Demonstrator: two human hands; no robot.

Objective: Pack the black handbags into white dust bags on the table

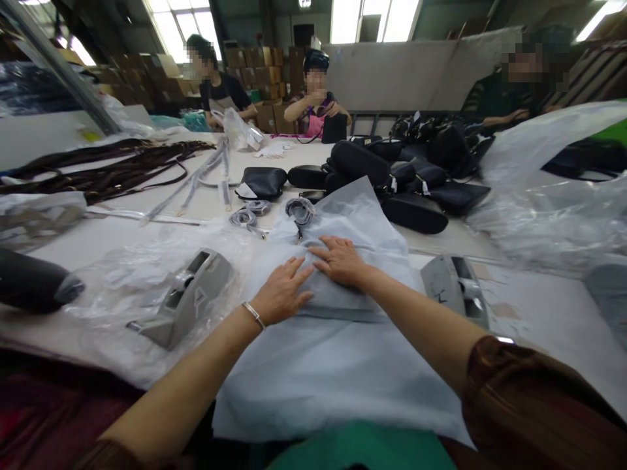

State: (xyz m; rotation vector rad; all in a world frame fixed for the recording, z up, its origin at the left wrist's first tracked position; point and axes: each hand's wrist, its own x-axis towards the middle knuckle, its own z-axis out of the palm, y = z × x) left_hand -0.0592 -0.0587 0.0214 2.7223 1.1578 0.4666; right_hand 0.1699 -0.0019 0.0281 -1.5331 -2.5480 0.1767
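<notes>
My left hand (281, 292) and my right hand (339, 260) lie flat, fingers stretched out, side by side on a pale grey-blue cloth dust bag (337, 365) spread across the table in front of me. A bulge under the cloth shows something wrapped inside it; I cannot make out what it is. A thin bracelet (253, 314) circles my left wrist. Coiled grey straps (300, 210) lie just beyond the cloth's far edge.
Grey tape dispensers stand at left (189, 297) on crumpled clear plastic and at right (455, 287). Several black bags (414, 212) are piled beyond. Dark straps (108, 171) lie far left. Clear plastic sacks (548, 215) fill the right. Other people sit across the table.
</notes>
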